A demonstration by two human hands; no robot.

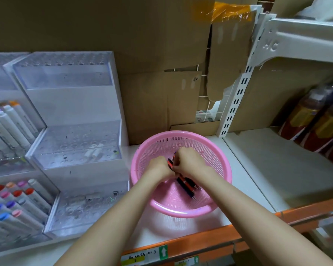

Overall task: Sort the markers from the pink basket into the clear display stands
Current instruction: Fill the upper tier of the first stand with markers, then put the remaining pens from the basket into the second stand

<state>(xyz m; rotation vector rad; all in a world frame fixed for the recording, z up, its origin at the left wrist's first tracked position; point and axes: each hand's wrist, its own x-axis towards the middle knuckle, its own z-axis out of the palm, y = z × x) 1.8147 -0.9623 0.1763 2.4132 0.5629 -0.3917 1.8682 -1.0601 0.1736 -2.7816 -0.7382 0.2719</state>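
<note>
Clear display stands [75, 146] fill the frame's left; just right of them, at centre, stands the pink basket [173, 211], inside which the left hand [158, 167] and right hand [189, 161], fingers curled, together grip a bundle of dark markers [186, 184] projecting lower right of the hands.

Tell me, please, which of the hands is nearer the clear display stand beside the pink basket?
Left. The left hand, gripping the markers in the basket, is on the side toward the clear display stand; the right hand lies beyond it, farther off.
</note>
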